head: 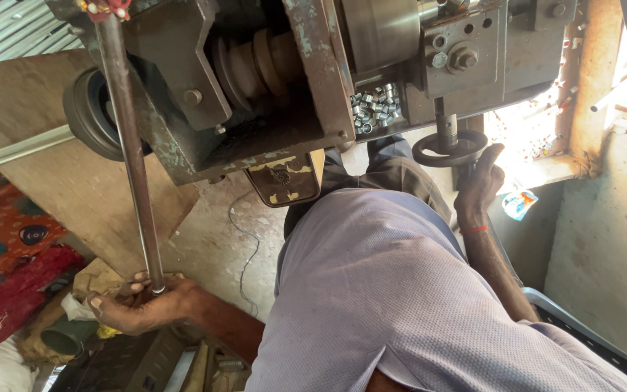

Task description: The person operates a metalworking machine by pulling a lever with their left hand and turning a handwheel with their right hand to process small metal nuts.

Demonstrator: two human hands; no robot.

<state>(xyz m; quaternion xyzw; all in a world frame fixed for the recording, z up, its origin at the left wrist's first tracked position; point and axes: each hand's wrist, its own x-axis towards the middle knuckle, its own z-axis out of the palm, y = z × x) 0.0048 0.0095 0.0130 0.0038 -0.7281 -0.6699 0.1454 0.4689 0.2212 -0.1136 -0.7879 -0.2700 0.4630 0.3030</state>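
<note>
A long steel rod [128,145] runs from the machine's top left corner down to my left hand [136,305], which is closed around its lower end. My right hand [480,181] grips the rim of a small black handwheel [444,151] under the worn grey-green lathe-like machine [313,72]. A heap of small shiny metal sleeves [375,107] lies in a recess of the machine just left of the handwheel's shaft. My light purple shirt [386,305] fills the lower middle of the view.
A stepped pulley [255,62] and a black belt wheel [88,112] sit on the machine. A wooden board [59,167] leans at the left, above patterned cloth [1,254]. A blue plastic chair edge [582,334] and a concrete wall [611,218] are at the right.
</note>
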